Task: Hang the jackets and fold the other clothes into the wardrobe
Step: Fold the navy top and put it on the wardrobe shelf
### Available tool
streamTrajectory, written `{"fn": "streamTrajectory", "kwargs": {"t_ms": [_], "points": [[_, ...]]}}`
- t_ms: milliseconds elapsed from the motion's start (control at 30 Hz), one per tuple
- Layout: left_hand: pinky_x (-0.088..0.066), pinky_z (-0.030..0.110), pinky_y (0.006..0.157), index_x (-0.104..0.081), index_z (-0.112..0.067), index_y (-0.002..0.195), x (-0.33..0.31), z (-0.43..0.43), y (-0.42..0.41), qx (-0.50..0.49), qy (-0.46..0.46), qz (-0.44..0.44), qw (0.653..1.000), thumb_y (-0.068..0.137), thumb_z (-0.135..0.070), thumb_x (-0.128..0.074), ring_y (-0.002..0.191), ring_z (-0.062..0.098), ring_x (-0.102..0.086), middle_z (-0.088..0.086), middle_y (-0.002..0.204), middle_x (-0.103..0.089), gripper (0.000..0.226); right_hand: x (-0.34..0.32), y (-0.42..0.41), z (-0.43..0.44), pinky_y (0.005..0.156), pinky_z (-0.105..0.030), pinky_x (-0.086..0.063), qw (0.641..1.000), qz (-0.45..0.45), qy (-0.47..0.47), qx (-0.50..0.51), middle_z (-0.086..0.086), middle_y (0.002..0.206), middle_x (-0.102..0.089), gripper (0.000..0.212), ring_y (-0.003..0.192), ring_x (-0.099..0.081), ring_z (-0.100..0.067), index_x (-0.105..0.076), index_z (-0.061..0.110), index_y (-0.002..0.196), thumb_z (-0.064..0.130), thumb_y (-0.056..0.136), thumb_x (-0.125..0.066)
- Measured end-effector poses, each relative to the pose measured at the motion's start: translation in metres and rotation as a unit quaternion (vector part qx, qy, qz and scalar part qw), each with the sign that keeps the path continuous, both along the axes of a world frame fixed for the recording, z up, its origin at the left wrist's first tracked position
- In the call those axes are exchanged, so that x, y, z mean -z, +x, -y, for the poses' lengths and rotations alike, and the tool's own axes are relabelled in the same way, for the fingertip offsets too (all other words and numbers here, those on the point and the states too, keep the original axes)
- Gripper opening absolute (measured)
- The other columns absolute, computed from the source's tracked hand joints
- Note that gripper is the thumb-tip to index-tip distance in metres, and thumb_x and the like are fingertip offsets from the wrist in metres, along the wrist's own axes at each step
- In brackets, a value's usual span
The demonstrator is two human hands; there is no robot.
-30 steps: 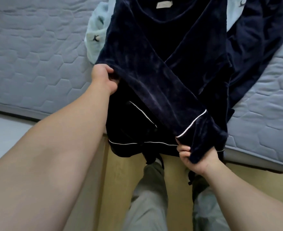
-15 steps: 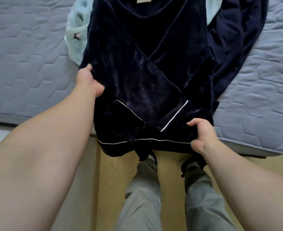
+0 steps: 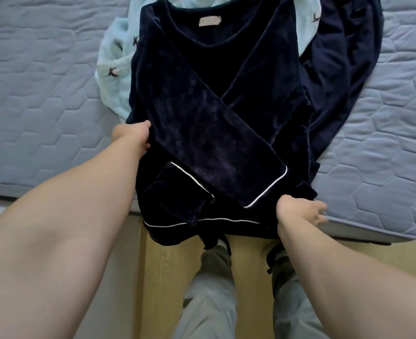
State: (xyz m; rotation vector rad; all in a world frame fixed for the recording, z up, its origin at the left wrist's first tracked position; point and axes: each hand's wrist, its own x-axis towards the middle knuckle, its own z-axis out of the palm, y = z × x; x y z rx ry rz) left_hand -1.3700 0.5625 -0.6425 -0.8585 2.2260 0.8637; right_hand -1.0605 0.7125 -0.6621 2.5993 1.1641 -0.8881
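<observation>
Dark navy velvet top with white piping lies face up mid-frame on the grey quilted mattress, sleeves crossed over its body, hem hanging off the near edge. Left hand pinches its left side: thumb on top, fingers hidden under the cloth. Right hand sits at the lower right hem corner, blurred, fingers loose and spread on the mattress edge, holding nothing I can see. Pale blue bird-print garment mostly buried underneath. Second navy garment cut off at top. Open mattress far left and right.
</observation>
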Motion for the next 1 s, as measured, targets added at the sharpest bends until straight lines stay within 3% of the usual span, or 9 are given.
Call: {"fn": "streamTrajectory", "kwargs": {"t_ms": [67,133,267,367,467,600,700,833,1000], "points": [[-0.055,0.040,0.089,-0.055,-0.008,0.125,-0.003,-0.001,-0.007,0.079,-0.142,-0.076,0.984,0.075,-0.036,-0.076,0.107,0.030,-0.065,0.009,0.125,-0.063,0.061,-0.007,-0.018,-0.001,0.105,-0.046,-0.031,0.996,0.041,0.042,-0.071,-0.018,0.137,-0.040,0.050,0.124,-0.044,-0.038,-0.041,0.012,0.122,0.013,0.077,-0.063],[-0.048,0.042,0.098,-0.048,-0.010,0.127,-0.009,-0.010,-0.015,0.184,-0.222,-0.146,0.946,0.076,-0.031,-0.070,0.121,0.033,-0.055,0.011,0.135,-0.051,0.060,-0.012,-0.039,-0.004,0.102,-0.048,-0.028,0.988,0.051,0.063,-0.129,-0.014,0.132,-0.042,0.044,0.123,-0.043,-0.035,-0.041,0.018,0.116,0.018,0.078,-0.063],[-0.037,0.044,0.106,-0.044,-0.017,0.134,-0.008,-0.038,-0.037,0.384,-0.208,-0.239,0.867,0.089,-0.026,-0.058,0.129,0.033,-0.044,0.012,0.140,-0.042,0.048,-0.013,-0.080,-0.020,0.101,-0.047,-0.026,0.970,0.067,0.077,-0.221,-0.012,0.133,-0.040,0.045,0.122,-0.041,-0.032,-0.039,0.018,0.121,0.017,0.080,-0.058],[-0.035,0.048,0.110,-0.035,-0.024,0.147,-0.003,-0.062,-0.062,0.455,-0.194,-0.246,0.834,0.098,-0.034,-0.051,0.134,0.033,-0.038,0.010,0.147,-0.037,0.052,-0.006,-0.111,-0.033,0.102,-0.046,-0.025,0.945,0.027,0.102,-0.309,-0.010,0.136,-0.037,0.043,0.124,-0.038,-0.031,-0.041,0.018,0.124,0.016,0.084,-0.053],[-0.031,0.051,0.111,-0.027,-0.020,0.153,0.003,-0.082,-0.086,0.440,-0.165,-0.225,0.854,0.100,-0.045,-0.047,0.138,0.033,-0.039,0.009,0.153,-0.037,0.062,0.004,-0.140,-0.044,0.105,-0.046,-0.024,0.902,-0.029,0.163,-0.398,-0.006,0.140,-0.036,0.039,0.127,-0.036,-0.029,-0.041,0.022,0.131,0.027,0.093,-0.050],[-0.033,0.055,0.109,-0.037,-0.015,0.143,0.019,-0.095,-0.119,0.382,-0.154,-0.197,0.890,0.095,-0.061,-0.044,0.133,0.033,-0.045,0.007,0.148,-0.042,0.067,0.023,-0.182,-0.067,0.108,-0.048,-0.024,0.863,-0.059,0.199,-0.460,-0.003,0.149,-0.032,0.045,0.132,-0.034,-0.026,-0.037,0.022,0.142,0.039,0.100,-0.041],[-0.040,0.053,0.105,-0.042,-0.013,0.138,0.029,-0.096,-0.135,0.402,-0.167,-0.193,0.879,0.095,-0.060,-0.044,0.129,0.036,-0.047,0.010,0.143,-0.046,0.064,0.030,-0.208,-0.090,0.107,-0.047,-0.025,0.860,-0.075,0.216,-0.457,-0.001,0.150,-0.033,0.040,0.131,-0.035,-0.025,-0.043,0.022,0.136,0.042,0.102,-0.037],[-0.043,0.044,0.100,-0.051,-0.011,0.131,0.037,-0.098,-0.154,0.420,-0.162,-0.220,0.865,0.096,-0.043,-0.041,0.121,0.038,-0.053,0.013,0.134,-0.056,0.048,0.032,-0.230,-0.123,0.102,-0.042,-0.030,0.868,-0.102,0.248,-0.419,0.000,0.143,-0.038,0.031,0.128,-0.038,-0.024,-0.048,0.021,0.121,0.042,0.102,-0.038],[-0.040,0.025,0.090,-0.062,-0.030,0.114,0.031,-0.095,-0.166,0.288,-0.123,-0.280,0.908,0.087,-0.025,-0.038,0.106,0.018,-0.058,-0.006,0.120,-0.064,0.037,0.024,-0.259,-0.161,0.098,-0.042,-0.038,0.900,-0.117,0.233,-0.348,-0.003,0.144,-0.035,0.036,0.127,-0.041,-0.028,-0.044,0.017,0.126,0.041,0.100,-0.044]]}}
